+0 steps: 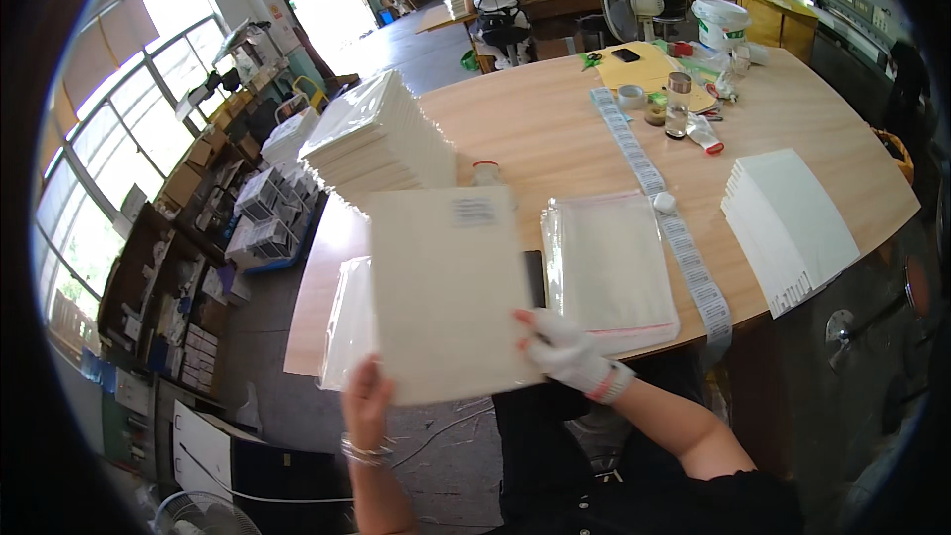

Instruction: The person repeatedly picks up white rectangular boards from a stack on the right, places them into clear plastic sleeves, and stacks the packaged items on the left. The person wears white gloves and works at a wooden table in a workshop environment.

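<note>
The left hand point(365, 398), bare with bracelets at the wrist, grips the lower left edge of a cream booklet point(448, 292), fingers hidden behind it. The right hand point(560, 345), in a white glove, pinches the booklet's lower right edge, thumb on the front. The booklet is held up, tilted, above the near edge of the wooden table point(535, 129), with a small grey label near its top. Behind its left side a clear plastic sleeve point(347, 322) shows, touching the booklet.

Just to the right on the table lies a pile of clear plastic bags point(609, 267). Beside it a long strip of stickers point(674, 228) runs from the far side and hangs over the near edge. Further right sits a stack of white booklets point(788, 223). Behind the held booklet rises a tall stack of wrapped booklets point(381, 139). At the far end stand a glass jar point(678, 104), tape rolls and a white bucket point(720, 22). Beyond, two people sit at another table.
</note>
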Demonstrator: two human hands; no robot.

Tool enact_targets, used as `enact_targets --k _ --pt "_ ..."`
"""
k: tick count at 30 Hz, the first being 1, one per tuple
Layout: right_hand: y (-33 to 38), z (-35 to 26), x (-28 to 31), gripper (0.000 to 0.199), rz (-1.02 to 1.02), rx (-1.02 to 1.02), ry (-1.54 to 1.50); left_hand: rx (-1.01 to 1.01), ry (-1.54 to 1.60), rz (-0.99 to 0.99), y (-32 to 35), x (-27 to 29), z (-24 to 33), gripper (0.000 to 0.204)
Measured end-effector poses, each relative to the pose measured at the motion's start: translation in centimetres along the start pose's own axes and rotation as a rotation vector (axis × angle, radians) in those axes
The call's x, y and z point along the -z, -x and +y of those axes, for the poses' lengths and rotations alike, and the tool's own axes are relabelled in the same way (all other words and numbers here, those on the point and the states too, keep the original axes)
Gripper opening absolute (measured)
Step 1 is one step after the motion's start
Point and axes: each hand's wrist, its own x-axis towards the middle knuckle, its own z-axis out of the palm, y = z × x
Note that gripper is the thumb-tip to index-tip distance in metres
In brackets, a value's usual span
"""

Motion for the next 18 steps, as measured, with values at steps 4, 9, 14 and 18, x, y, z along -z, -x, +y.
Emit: enact_targets --k 4,9,14,18 --pt "-5.4 2.5 -10.0 0.028 -0.231 -0.209 -0.159 0.098 -0.323 0.111 -4.7 10.3 -2.9 0.038" --pt "-5.7 1.1 -12.9 0.029 -0.330 -0.049 0.040 0.061 -0.281 0.077 -5.2 17.5 -10.6 0.042" --pt "-3.8 2.5 -7.8 0.009 -0.279 -0.344 -0.683 -0.136 -0.625 0.335 -6.2 19.1 -13.2 0.038" --pt "3.8 1.5 4.6 0.011 -0.047 -0.365 -0.526 -0.627 -0.533 0.726 -1.9 18.1 -9.7 0.036"
